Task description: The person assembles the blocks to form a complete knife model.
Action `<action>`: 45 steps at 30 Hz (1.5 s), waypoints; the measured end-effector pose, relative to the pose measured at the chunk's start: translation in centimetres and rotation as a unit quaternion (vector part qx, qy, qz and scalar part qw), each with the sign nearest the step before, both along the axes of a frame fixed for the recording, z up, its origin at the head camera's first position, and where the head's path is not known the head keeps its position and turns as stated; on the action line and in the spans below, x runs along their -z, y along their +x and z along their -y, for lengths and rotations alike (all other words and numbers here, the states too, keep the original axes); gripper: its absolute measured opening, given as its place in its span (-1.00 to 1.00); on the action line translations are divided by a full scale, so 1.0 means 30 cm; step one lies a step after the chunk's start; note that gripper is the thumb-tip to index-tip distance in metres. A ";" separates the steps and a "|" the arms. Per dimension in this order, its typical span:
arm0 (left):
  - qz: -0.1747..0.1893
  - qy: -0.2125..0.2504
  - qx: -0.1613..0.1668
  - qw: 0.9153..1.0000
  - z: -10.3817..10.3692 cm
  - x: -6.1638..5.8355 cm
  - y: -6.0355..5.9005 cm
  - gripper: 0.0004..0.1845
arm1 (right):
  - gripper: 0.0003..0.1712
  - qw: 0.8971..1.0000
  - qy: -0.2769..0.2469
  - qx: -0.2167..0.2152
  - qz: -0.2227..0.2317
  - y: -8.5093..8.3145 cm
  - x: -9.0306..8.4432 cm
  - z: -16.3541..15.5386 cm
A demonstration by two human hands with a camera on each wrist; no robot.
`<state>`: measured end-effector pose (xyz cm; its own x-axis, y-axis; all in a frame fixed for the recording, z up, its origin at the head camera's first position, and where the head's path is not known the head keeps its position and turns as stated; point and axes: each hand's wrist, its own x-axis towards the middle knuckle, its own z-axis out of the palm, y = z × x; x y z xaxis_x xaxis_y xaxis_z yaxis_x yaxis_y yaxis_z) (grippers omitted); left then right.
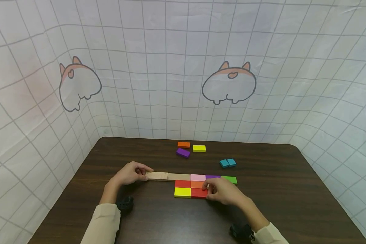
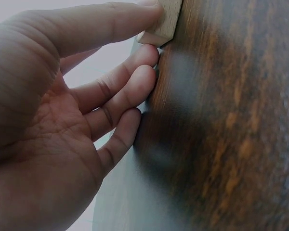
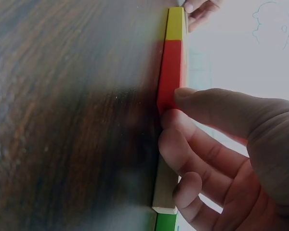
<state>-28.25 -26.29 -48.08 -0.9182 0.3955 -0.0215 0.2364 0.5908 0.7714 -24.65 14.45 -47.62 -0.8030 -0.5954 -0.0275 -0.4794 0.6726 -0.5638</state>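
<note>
My left hand (image 1: 131, 173) is at the outer end of a plain wooden block (image 1: 157, 176), pinching it; the thumb lies on the block (image 2: 163, 24) in the left wrist view, and the other fingertips touch the table. A second plain block (image 1: 178, 177) continues the row, followed by pink (image 1: 198, 177), purple (image 1: 213, 176) and green (image 1: 230, 179) blocks. In front lie a red block (image 1: 182, 183), an orange block (image 1: 196, 184) and a yellow block (image 1: 182, 192). My right hand (image 1: 225, 191) pinches the end of the front red block (image 3: 170, 72) between thumb and fingers, partly covering the blocks behind.
Behind the row lie an orange block (image 1: 183, 145), a yellow block (image 1: 199, 148) and a purple block (image 1: 183, 153). Two teal blocks (image 1: 227, 163) sit together farther right. The dark wooden table (image 1: 158, 220) is bordered by a white grid-patterned cloth (image 1: 158, 112).
</note>
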 end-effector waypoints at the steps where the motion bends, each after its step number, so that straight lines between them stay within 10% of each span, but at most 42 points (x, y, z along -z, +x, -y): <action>1: 0.000 0.000 -0.001 1.000 0.000 0.000 0.000 -0.73 | -0.81 1.000 -0.001 0.000 0.002 -0.001 -0.001 0.000; 29: -0.003 0.000 0.000 1.000 0.005 0.004 -0.007 -0.73 | -0.78 0.997 -0.024 -0.060 0.041 -0.052 -0.041 -0.030; 45: 0.001 0.001 -0.002 1.000 0.008 0.010 -0.004 -0.74 | -0.61 0.996 -0.087 -0.009 0.000 -0.320 -0.081 -0.055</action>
